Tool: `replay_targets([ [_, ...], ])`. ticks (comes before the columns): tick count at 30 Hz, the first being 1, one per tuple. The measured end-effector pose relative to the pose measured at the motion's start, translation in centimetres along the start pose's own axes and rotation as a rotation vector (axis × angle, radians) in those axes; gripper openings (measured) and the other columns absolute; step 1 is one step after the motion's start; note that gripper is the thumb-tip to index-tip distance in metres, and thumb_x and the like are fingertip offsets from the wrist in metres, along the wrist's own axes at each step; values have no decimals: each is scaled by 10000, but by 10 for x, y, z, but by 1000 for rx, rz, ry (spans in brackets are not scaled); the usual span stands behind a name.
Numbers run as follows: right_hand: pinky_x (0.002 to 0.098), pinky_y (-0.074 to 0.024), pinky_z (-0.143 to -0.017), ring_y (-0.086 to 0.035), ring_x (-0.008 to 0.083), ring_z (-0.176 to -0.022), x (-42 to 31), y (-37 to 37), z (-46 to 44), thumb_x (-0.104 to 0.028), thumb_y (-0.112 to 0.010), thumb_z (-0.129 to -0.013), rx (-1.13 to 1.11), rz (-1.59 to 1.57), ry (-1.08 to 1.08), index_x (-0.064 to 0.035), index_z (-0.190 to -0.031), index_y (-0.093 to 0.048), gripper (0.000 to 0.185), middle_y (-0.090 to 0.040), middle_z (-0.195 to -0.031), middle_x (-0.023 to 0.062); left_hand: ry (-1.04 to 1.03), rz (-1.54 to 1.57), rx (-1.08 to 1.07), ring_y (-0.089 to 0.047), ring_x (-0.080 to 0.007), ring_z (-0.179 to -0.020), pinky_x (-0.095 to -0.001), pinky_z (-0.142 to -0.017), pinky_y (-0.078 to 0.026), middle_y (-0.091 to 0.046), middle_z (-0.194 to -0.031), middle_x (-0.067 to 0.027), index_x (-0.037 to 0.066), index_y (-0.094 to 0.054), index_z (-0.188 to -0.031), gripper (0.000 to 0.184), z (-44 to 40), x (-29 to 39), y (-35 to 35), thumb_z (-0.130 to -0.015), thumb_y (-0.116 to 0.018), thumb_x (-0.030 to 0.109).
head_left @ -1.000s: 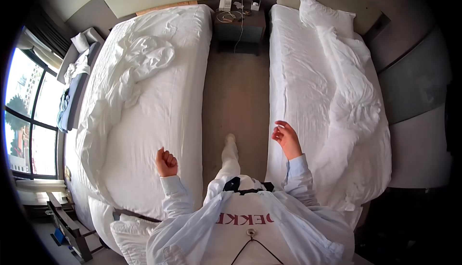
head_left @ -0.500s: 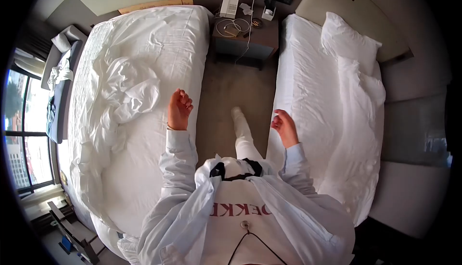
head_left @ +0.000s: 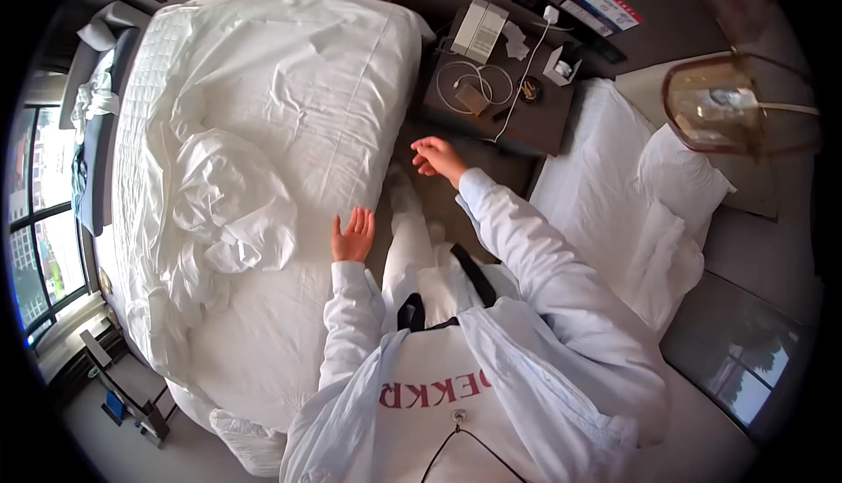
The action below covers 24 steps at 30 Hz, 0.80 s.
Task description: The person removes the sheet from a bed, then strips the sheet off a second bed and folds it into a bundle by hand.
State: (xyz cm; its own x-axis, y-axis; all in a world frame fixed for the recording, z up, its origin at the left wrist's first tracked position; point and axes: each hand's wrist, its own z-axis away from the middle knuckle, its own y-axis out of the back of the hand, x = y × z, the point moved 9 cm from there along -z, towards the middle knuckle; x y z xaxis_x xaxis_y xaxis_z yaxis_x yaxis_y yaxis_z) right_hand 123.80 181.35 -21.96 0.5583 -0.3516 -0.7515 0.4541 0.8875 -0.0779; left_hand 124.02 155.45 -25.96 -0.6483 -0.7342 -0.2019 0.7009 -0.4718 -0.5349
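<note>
My left hand [head_left: 353,236] is open with its palm up and fingers apart, above the near edge of the left bed [head_left: 320,88]. My right hand [head_left: 438,159] reaches forward over the gap between the beds, close to the nightstand [head_left: 539,128]. Its fingers are loosely bent and apart, with nothing in them. A crumpled white duvet [head_left: 232,202] lies bunched on the left bed, to the left of my left hand. Wrinkled white sheeting covers the mattress.
On the nightstand are a white box [head_left: 480,31], a coiled white cable [head_left: 452,88] and a round dark dish [head_left: 531,89]. The right bed [head_left: 583,141] carries a pillow [head_left: 680,167]. A glass lamp [head_left: 715,102] hangs at the upper right. Windows [head_left: 53,194] line the left side.
My view has turned and moved closer to the left bed and nightstand. My right hand has moved from beside the right bed toward the left bed's edge. My left hand has opened out.
</note>
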Motion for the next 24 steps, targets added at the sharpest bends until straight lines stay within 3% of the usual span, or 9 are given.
replay_targets([
  [6, 260, -454, -449, -554, 126, -519, 23, 14, -161, -344, -540, -819, 167, 79, -193, -64, -1106, -485, 404, -602, -842, 63, -35, 25, 277, -372, -356, -1188, -457, -993, -352, -380, -1284, -181, -39, -201, -1298, 714, -131, -3, -14, -854, -493, 438],
  [9, 304, -503, -506, -576, 170, -557, 39, 19, -192, -398, -576, -777, 242, 198, -357, 4, -1224, -395, 628, -579, -916, 102, -38, -67, 298, -367, -371, -1188, -467, -978, -369, -382, -1283, -184, -30, -207, -1291, 708, -171, 1, -12, -853, -484, 452],
  [13, 277, -495, -475, -580, 156, -561, 46, 12, -240, -340, -606, -785, 141, 139, -376, 33, -1085, -458, 501, -592, -876, 127, -142, 205, 483, -409, -327, -1159, -434, -933, -427, -415, -1249, -171, -31, -349, -1208, 582, -217, 6, 34, -868, -472, 426],
  [15, 265, -492, -466, -579, 151, -553, 53, 9, -260, -304, -620, -788, 72, 123, -326, 36, -1015, -484, 431, -603, -826, 129, -187, 107, 485, -433, -322, -1132, -411, -922, -442, -427, -1235, -155, -8, -298, -1253, 613, -227, 2, 50, -863, -483, 427],
  [17, 247, -483, -451, -569, 137, -513, 57, 17, -277, -219, -634, -791, 68, 218, -287, 21, -830, -509, 274, -601, -684, 102, -457, -61, 577, -441, -318, -1119, -404, -916, -449, -422, -1226, -169, -29, -354, -1207, 556, -225, 11, 58, -874, -480, 397],
  [18, 259, -481, -441, -561, 132, -482, 45, 19, -284, -181, -634, -789, 35, 242, -183, 15, -736, -513, 236, -585, -594, 83, -568, -87, 633, -514, -305, -1015, -394, -861, -471, -503, -1096, -179, -22, -450, -1079, 470, -217, 9, 50, -868, -497, 396],
  [19, 253, -471, -420, -552, 124, -463, 45, 19, -286, -179, -628, -794, 23, 199, -203, 16, -699, -513, 245, -580, -585, 87, -571, -72, 652, -514, -305, -1015, -394, -861, -471, -503, -1096, -179, -22, -450, -1079, 470, -216, 8, 57, -868, -497, 396],
  [22, 244, -464, -406, -543, 121, -449, 35, 16, -287, -176, -626, -796, -86, 306, -198, 15, -706, -516, 238, -571, -570, 86, -645, -141, 739, -588, -249, -721, -334, -682, -485, -563, -721, -101, 31, -493, -832, 368, -214, 11, 53, -851, -538, 396],
  [24, 239, -459, -393, -539, 116, -441, 35, 14, -286, -179, -621, -803, -136, 310, -269, 13, -701, -515, 242, -558, -561, 80, -671, -145, 768, -586, -234, -704, -330, -662, -482, -562, -709, -89, 34, -488, -815, 370, -205, 6, 43, -848, -542, 398],
])
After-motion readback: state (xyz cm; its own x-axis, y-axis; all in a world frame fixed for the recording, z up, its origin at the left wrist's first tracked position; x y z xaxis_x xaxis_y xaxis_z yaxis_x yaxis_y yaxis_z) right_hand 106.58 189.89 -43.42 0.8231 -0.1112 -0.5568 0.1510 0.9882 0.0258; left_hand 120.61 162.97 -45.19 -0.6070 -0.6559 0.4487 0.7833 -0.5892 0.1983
